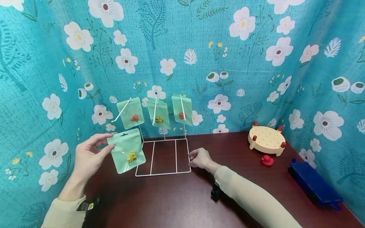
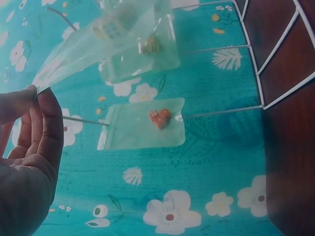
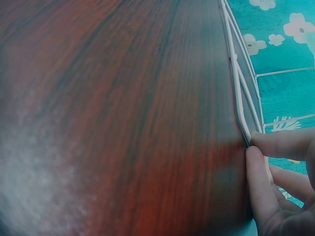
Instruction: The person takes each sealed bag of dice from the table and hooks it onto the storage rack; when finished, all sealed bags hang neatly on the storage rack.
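My left hand (image 1: pixel 90 155) pinches the upper left edge of a green zip pouch (image 1: pixel 121 155) with yellow dice (image 1: pixel 131 157) inside. The pouch is lifted in front of the left hook of a white wire display rack (image 1: pixel 163 174). My right hand (image 1: pixel 201 159) pinches the right side wire of the rack's base, down at the tabletop; the right wrist view shows thumb and finger on that wire (image 3: pixel 238 98). Three more pouches hang on the rack's hooks: a left one (image 1: pixel 129 107) with red dice, a middle one (image 1: pixel 156 109) with yellow dice, a right one (image 1: pixel 186 106) with red dice.
On the right of the dark wooden table (image 1: pixel 171 199) stands a round cream pegged stand (image 1: pixel 265 141) with red pegs. A red rubber duck (image 1: pixel 267 160) sits before it, and a blue tray-like object (image 1: pixel 315 182) lies near the right edge. Floral teal curtain (image 1: pixel 196 72) surrounds the table.
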`<state>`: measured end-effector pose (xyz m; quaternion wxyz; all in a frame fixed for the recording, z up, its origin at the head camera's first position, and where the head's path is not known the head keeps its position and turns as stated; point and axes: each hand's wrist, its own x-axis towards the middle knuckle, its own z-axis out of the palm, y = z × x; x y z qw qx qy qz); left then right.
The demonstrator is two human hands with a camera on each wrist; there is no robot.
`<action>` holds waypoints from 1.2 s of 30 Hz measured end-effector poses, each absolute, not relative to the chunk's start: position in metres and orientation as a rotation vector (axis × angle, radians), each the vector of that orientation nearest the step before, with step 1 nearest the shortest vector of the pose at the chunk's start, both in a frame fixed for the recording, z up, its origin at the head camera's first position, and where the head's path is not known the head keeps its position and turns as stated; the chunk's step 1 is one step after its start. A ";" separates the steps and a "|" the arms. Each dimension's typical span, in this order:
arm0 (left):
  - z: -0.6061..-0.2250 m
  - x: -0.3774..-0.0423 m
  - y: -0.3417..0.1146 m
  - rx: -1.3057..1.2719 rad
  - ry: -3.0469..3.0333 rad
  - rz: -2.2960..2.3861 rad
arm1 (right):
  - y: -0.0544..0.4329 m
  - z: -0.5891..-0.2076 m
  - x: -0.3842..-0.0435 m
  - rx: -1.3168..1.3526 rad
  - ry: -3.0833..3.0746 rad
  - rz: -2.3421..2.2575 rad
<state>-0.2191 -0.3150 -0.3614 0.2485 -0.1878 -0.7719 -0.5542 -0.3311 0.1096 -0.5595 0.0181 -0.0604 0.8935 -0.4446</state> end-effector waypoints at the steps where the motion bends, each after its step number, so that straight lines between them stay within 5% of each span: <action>1: -0.360 -0.220 -0.316 -0.517 -2.081 -1.533 | 0.109 -0.552 -0.326 -0.184 2.769 -1.389; 36: -0.339 -0.257 -0.340 -0.473 -1.821 -1.821 | 0.106 -0.540 -0.318 -0.167 2.723 -1.433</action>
